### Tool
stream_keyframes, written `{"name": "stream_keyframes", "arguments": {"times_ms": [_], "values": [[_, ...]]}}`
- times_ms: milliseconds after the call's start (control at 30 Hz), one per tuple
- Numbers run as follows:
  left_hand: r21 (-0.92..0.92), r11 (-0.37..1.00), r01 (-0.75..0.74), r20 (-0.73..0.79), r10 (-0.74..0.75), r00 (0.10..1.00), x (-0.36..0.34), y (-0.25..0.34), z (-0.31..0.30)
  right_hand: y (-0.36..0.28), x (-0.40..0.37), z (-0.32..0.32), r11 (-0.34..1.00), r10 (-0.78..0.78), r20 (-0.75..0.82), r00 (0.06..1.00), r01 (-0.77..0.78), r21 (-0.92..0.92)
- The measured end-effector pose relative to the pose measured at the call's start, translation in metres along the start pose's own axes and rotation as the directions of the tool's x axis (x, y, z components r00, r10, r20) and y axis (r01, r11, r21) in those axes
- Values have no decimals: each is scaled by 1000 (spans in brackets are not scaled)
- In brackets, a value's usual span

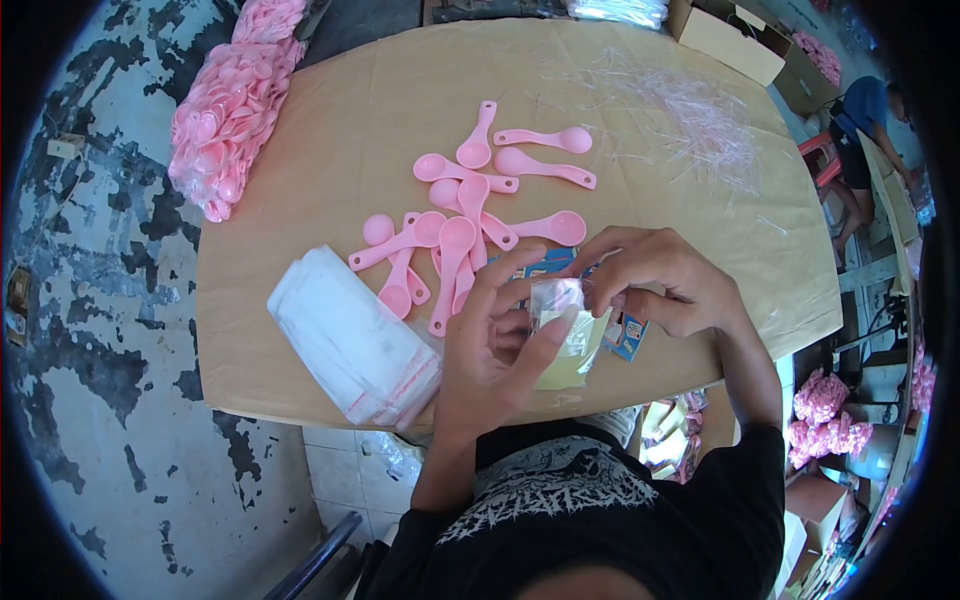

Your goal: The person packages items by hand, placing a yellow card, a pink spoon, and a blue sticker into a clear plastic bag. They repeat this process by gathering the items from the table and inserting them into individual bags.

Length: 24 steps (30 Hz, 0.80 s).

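Through the head camera I count at least eleven loose pink spoons on the worktop; they overlap too much for an exact figure. I have one clear packet with something pale yellow inside, held between the two hands near the front edge. Blue printed cards show in patches under and beside it, but the fingers block my view and I cannot count them. One stack of plastic sleeves lies just left of the left hand, and one bulging bag of pink spoons sits at the far left corner. Thin clear strips are strewn over the far right, near an open cardboard box. Beyond the right edge I see another person bent beside a red stool. My left hand stands upright, its thumb pressed flat on the front of the packet and its fingers behind, pinching it. My right hand arches in from the right, wrist bent, fingers curled down to the packet's upper right edge; I cannot tell whether those fingertips pinch the film or only touch it.
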<state>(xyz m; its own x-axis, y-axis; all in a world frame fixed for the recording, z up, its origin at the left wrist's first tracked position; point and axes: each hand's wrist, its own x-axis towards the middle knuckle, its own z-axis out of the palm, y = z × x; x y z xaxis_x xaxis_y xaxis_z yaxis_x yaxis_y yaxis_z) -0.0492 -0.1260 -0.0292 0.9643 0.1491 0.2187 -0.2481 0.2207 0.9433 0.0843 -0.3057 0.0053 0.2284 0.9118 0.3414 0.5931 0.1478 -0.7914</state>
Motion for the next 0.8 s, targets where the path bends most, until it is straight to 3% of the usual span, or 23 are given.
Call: {"name": "stream_keyframes", "arguments": {"times_ms": [67, 800], "values": [[60, 995, 81, -49, -78, 996, 1, 1, 6, 0, 0, -1, 1000, 8, 9, 1000, -8, -16], [125, 989, 74, -60, -67, 996, 1, 1, 3, 7, 1, 3, 994, -89, -33, 995, 87, -68]]}}
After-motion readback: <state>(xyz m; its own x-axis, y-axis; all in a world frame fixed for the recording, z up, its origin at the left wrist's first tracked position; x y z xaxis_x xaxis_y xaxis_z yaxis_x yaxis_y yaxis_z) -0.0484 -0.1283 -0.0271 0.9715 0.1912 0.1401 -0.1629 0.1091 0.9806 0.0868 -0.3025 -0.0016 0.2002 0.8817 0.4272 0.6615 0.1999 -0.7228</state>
